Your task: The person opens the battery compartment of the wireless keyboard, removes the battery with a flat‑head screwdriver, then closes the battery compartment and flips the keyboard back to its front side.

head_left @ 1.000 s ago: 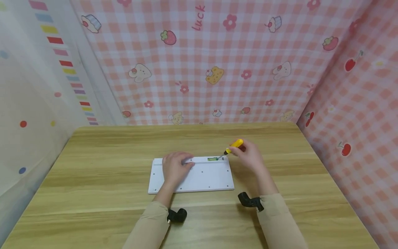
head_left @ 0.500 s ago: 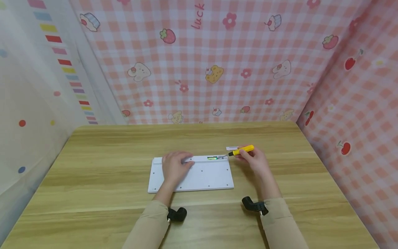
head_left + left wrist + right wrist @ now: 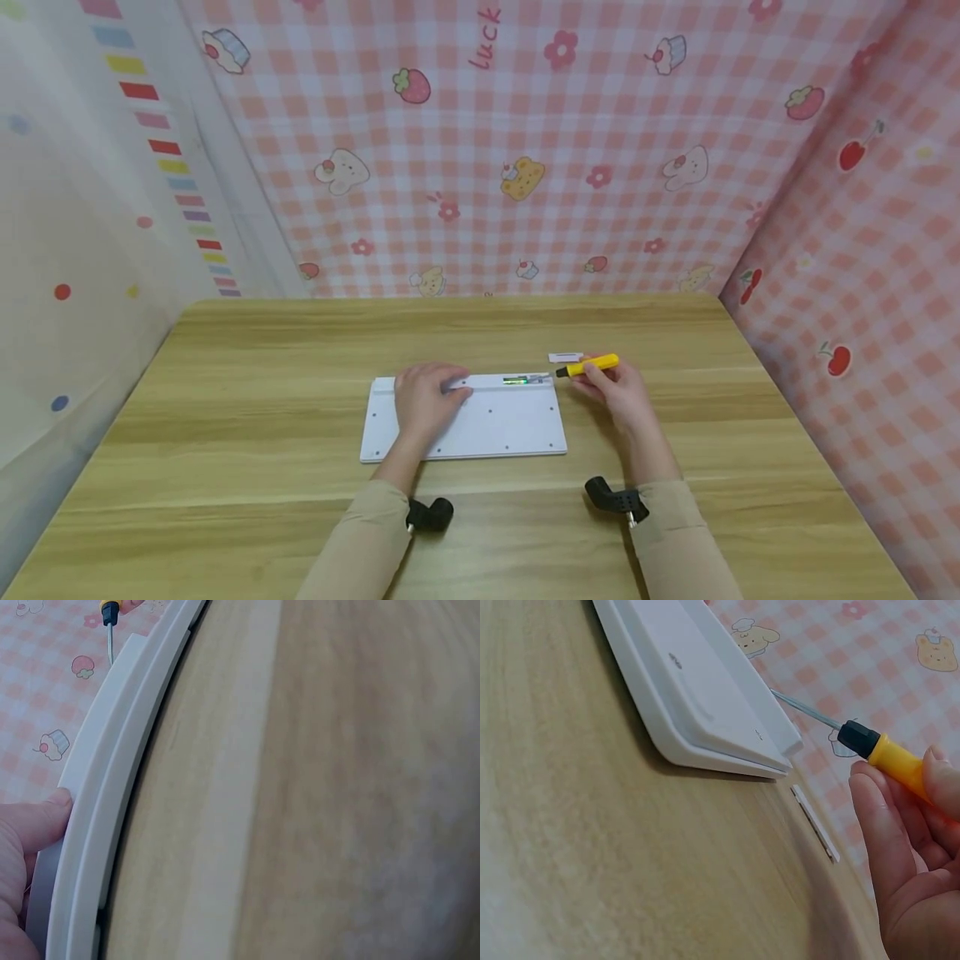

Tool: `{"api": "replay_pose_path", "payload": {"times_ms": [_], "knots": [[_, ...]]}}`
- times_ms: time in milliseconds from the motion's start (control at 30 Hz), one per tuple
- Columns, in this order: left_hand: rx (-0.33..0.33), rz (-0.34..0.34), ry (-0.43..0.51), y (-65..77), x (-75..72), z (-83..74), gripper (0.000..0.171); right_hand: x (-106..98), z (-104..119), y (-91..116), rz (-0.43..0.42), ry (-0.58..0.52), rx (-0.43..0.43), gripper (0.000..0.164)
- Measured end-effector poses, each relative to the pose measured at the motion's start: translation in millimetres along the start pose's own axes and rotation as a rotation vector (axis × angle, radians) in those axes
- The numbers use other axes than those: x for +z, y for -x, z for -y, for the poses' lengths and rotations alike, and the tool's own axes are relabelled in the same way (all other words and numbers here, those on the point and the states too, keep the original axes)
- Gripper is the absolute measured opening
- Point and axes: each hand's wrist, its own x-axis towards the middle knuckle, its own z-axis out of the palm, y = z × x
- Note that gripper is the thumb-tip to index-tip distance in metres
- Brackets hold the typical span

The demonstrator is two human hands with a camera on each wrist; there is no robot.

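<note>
A white keyboard (image 3: pixel 517 429) lies underside up on the table, small screws dotted over its back. Its battery slot, at the far right end, is uncovered and shows a green battery (image 3: pixel 514 381). My left hand (image 3: pixel 426 404) grips the keyboard's raised far edge, thumb on the near side and fingers over the back. Between thumb and fingers, my right hand (image 3: pixel 618 396) pinches a screwdriver (image 3: pixel 596 365) with a yellow handle and black collar. The metal shaft (image 3: pixel 806 709) points left, its tip at the slot. In the left wrist view the thumb (image 3: pixel 45 819) presses the keyboard's edge.
A small white battery cover (image 3: pixel 562 358) lies on the wooden table (image 3: pixel 300 350) just behind the keyboard's right end. Black wrist cameras (image 3: pixel 430 515) sit on both sleeves. Patterned cloth (image 3: pixel 465 167) hangs behind the table and along its sides.
My right hand has moved right and lowered, tilting the screwdriver flatter; its handle has shifted right. The white cover has come into sight behind the keyboard. My left hand has stayed put.
</note>
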Motion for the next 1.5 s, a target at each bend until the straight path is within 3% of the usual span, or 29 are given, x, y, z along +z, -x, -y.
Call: {"api": "replay_pose_path", "payload": {"times_ms": [733, 1500], "knots": [[-0.031, 0.02, 0.021, -1.1, 0.3, -2.3, 0.024, 1.2, 1.2, 3.1, -0.015, -0.003, 0.024, 0.044], [-0.017, -0.007, 0.02, -0.1, 0.8, -1.6, 0.025, 6.1, -0.2, 3.8, -0.06, -0.004, 0.0, 0.04]]}}
